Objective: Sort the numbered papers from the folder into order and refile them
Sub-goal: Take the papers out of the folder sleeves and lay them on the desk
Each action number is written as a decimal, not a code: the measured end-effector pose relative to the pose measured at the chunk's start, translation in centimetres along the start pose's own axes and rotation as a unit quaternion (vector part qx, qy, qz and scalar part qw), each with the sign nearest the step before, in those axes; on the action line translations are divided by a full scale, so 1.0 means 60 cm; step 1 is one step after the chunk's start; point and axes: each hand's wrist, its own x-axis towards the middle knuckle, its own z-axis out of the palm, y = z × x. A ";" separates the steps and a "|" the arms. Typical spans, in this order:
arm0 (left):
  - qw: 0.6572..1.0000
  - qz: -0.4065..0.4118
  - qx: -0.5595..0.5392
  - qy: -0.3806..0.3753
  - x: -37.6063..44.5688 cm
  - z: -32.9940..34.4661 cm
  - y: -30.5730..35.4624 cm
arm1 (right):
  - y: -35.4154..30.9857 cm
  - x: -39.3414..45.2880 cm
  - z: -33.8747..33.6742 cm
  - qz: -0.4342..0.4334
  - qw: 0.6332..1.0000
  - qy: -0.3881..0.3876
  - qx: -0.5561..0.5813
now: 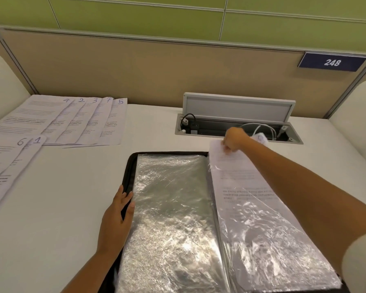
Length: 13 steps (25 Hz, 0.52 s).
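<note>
On the white worktop (78, 208), folder (131, 166) lies open, black-edged, long axis running away from the person toward the partition.

Writing legible: blue plate (331, 62) on the partition above the folder reads "248". Loose papers left of the folder carry handwritten numbers at their top corners. Far row, fanned and overlapping, reads 4 (66, 100), 2 (81, 100), 3 (95, 100), 7 (108, 99), 5 (120, 101). Nearer row, at the left frame edge, reads 6 (20, 141) and 1 (37, 140). Printed lines on all sheets too small to read.

Left hand (117, 210): flat on the folder's left edge, fingers straight and slightly spread, tips touching the black border and the rim of the clear sleeve (169, 208). That sleeve is crinkled, glossy, no paper seen in it.

Right hand (232, 139): at the far end of the folder's right page, fingers curled and pinching the top edge of a sheet (239, 180) that sits partly inside a second clear sleeve (273, 240). Sheet's long axis follows the folder's, top end lifted toward the cable hatch. Its print shows faint and reversed through the paper; no number readable.

Beyond the folder: open cable hatch (237, 125) sunk in the worktop, lid raised, white cable (262, 129) and black plug (186, 120) inside.
</note>
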 end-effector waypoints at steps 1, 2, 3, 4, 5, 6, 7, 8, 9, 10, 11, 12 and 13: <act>1.000 -0.002 -0.002 0.003 0.000 0.000 0.000 | -0.007 0.007 -0.019 0.015 0.998 0.056 0.035; 1.000 -0.002 -0.004 0.006 0.000 0.001 -0.002 | -0.013 0.015 -0.038 0.026 0.988 0.113 0.099; 1.000 -0.003 -0.006 0.008 0.001 0.000 -0.002 | -0.021 0.019 -0.058 0.022 0.968 0.171 0.181; 1.000 -0.003 -0.010 0.009 0.001 0.000 -0.003 | -0.029 0.017 -0.078 0.009 0.941 0.221 0.257; 1.000 -0.005 -0.015 0.007 0.001 0.000 -0.004 | -0.039 0.012 -0.096 -0.008 0.911 0.262 0.318; 1.000 -0.008 -0.022 0.005 0.001 -0.001 -0.004 | -0.050 0.001 -0.113 -0.031 0.887 0.294 0.354; 0.999 -0.014 -0.029 0.004 0.002 -0.002 -0.002 | -0.064 -0.014 -0.124 -0.056 0.871 0.316 0.372; 0.999 -0.019 -0.033 0.003 0.002 -0.002 -0.001 | -0.081 -0.033 -0.130 -0.084 0.856 0.335 0.385; 0.999 -0.022 -0.032 0.004 0.002 -0.002 0.000 | -0.098 -0.051 -0.134 -0.116 0.839 0.350 0.400; 0.999 -0.025 -0.027 0.007 0.001 -0.002 0.001 | -0.116 -0.069 -0.135 -0.152 0.820 0.365 0.414; 0.999 -0.026 -0.021 0.010 -0.001 -0.004 0.004 | -0.135 -0.092 -0.136 -0.189 0.798 0.382 0.427; 0.999 -0.025 -0.020 0.012 -0.002 -0.006 0.006 | -0.152 -0.114 -0.136 -0.225 0.775 0.397 0.437; 0.999 -0.026 -0.030 0.014 -0.003 -0.007 0.010 | -0.168 -0.135 -0.135 -0.260 0.756 0.409 0.441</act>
